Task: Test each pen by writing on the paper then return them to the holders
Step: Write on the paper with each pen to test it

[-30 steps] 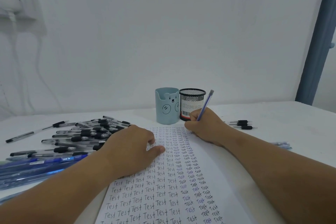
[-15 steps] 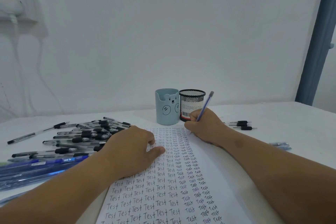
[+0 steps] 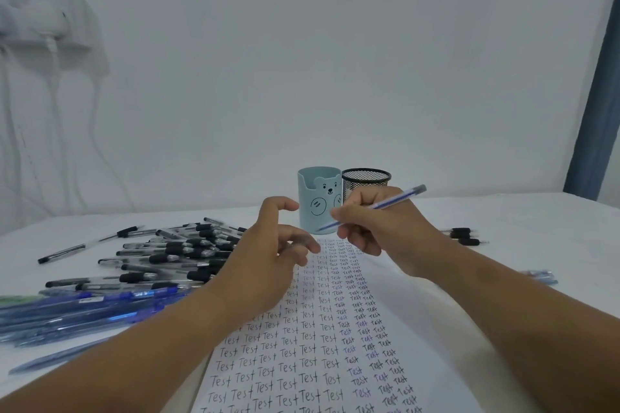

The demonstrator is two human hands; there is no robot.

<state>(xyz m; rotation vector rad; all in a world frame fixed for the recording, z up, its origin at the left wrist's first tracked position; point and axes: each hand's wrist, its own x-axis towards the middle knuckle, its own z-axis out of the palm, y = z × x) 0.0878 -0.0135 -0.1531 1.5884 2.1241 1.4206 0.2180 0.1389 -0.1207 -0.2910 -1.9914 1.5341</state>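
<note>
My right hand [image 3: 379, 225] pinches a blue pen [image 3: 396, 199] above the far end of the paper [image 3: 335, 329], tip pointing left toward my left hand. My left hand [image 3: 268, 251] hovers over the paper's left edge, fingers loosely curled and spread, holding nothing. The white sheet is covered with rows of the word "Test". A light blue bear holder [image 3: 318, 199] and a black mesh holder [image 3: 365, 179] stand side by side just behind my hands.
A heap of black-grip pens [image 3: 174, 255] lies on the white table to the left, with several blue pens [image 3: 84, 307] nearer me. A few black caps or pens [image 3: 464, 236] lie to the right, another blue pen [image 3: 540, 277] at the right edge.
My right hand lifted the pen off the paper and tilted it flatter, tip leftward. My left hand rose off the sheet and moved toward the pen tip.
</note>
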